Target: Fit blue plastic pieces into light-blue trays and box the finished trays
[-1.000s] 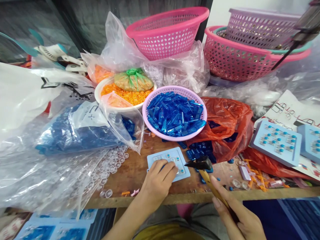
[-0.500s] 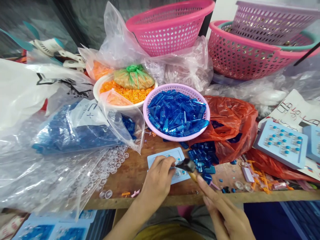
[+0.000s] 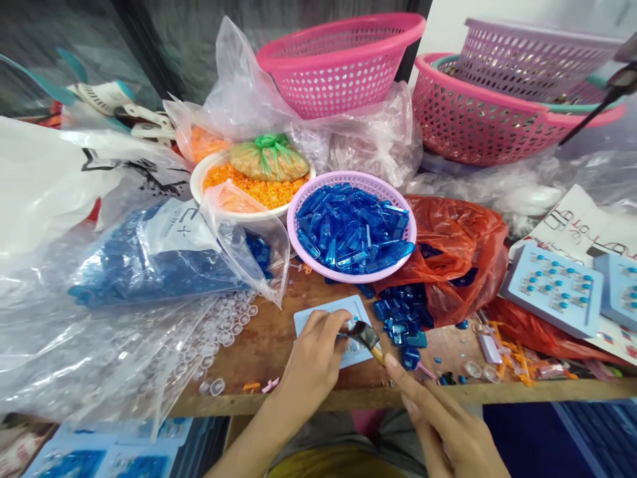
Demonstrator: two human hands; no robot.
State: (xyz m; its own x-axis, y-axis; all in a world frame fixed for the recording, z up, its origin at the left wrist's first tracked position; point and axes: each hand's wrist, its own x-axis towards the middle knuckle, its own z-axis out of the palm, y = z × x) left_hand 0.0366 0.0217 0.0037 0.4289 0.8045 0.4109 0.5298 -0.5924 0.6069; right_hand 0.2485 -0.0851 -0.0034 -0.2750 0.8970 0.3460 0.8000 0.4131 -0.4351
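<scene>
A cluttered workshop; baskets [image 3: 343, 73] of parts and a hammer [image 3: 367, 336] crowd the wooden bench [image 3: 269, 352].

- Blk on hammerhead [image 3: 365, 333], tan on hndl [image 3: 379, 356]
- Lt blue on ctr panel [image 3: 304, 318]
- Lilac, perf'd, on ctr basket [image 3: 343, 273]
- Deep blue, see-thru, on pcs [image 3: 348, 229] inside
- Hot pink w/ dotted holes on back basket [image 3: 343, 83]
- Red on bag [image 3: 462, 232]

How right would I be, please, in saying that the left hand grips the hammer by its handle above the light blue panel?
Wrong hand: the head view shows the right hand gripping the hammer by its handle above the light blue panel.
</scene>
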